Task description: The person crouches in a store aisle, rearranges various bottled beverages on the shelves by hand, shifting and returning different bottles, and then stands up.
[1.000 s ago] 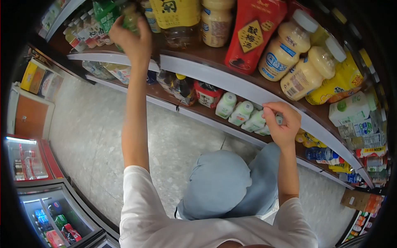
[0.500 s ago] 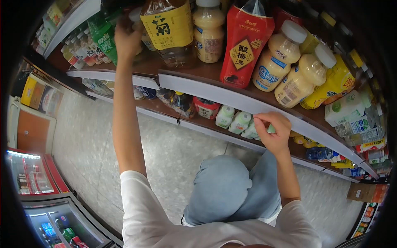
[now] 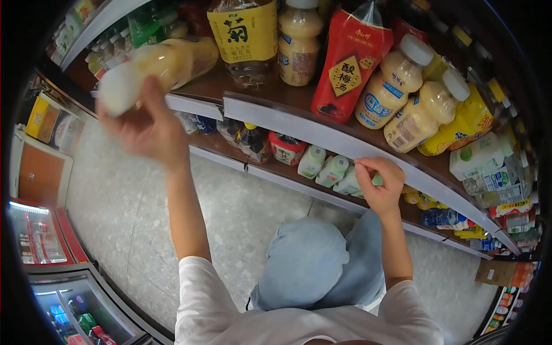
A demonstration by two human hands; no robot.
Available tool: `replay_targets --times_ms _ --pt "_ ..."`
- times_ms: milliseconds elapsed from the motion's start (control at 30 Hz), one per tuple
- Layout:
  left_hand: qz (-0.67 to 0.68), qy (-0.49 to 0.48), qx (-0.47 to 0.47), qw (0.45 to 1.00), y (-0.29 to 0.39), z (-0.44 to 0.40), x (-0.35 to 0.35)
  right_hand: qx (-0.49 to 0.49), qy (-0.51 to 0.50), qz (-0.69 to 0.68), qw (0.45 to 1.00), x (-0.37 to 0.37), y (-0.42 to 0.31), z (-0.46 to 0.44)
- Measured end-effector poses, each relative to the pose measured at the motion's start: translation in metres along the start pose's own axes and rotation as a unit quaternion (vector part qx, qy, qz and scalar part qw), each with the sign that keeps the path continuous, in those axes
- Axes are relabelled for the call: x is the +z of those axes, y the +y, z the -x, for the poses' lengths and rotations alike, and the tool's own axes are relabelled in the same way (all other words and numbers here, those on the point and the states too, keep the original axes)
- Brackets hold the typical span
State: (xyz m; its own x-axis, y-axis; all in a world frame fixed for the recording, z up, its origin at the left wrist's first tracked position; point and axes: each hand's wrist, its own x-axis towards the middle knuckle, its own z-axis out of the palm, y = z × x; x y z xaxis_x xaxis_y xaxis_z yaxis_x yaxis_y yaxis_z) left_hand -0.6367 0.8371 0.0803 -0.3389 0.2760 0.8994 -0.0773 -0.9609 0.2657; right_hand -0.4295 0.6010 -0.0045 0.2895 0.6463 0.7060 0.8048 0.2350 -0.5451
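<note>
A cream-coloured bottle with a white cap (image 3: 179, 60) lies tilted across the upper shelf's front edge, its cap end sticking out over the aisle. My left hand (image 3: 141, 126), slightly blurred, has its fingers round the cap end. My right hand (image 3: 380, 183) is closed at the front of the shelves, thumb against index finger, with nothing visible in it. Just right of the tilted bottle stand a yellow-labelled tea bottle (image 3: 244, 33) and another cream bottle (image 3: 299, 49). Farther right is a red bottle (image 3: 352, 69).
The upper shelf's pale edge (image 3: 287, 119) curves across the view. Small pale green-white bottles (image 3: 332, 171) and a red-labelled container (image 3: 286, 148) sit on the lower shelf. My bent knees (image 3: 302, 261) are below, over the grey floor (image 3: 172, 224). Drink coolers (image 3: 83, 282) stand at lower left.
My left hand has come back from deep in the upper shelf toward the lower left. The cream bottle now lies tilted at its fingers. My right hand has barely moved since half a second ago.
</note>
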Motion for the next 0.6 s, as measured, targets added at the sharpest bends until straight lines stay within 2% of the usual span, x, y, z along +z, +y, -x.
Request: replay_targets --times_ms 133,200,267,400,600 --pt "0.037 -0.018 0.042 0.998 0.033 -0.01 -0.007 0.019 0.013 -0.015 1.0 0.005 -0.001 0.0" --pt "0.098 -0.08 0.018 0.992 0.041 -0.005 0.001 0.023 0.025 -0.007 0.999 0.006 -0.003 -0.001" --pt "0.144 -0.102 -0.025 0.984 0.043 0.004 0.021 0.038 0.022 -0.011 0.999 0.005 -0.003 0.001" --pt "0.18 -0.179 -0.146 0.956 0.031 0.032 0.035 0.038 0.018 -0.019 0.999 0.001 -0.002 0.003" --pt "0.161 -0.238 -0.125 0.95 0.026 0.042 0.037 -0.005 0.016 -0.02 1.0 0.002 0.003 0.007"
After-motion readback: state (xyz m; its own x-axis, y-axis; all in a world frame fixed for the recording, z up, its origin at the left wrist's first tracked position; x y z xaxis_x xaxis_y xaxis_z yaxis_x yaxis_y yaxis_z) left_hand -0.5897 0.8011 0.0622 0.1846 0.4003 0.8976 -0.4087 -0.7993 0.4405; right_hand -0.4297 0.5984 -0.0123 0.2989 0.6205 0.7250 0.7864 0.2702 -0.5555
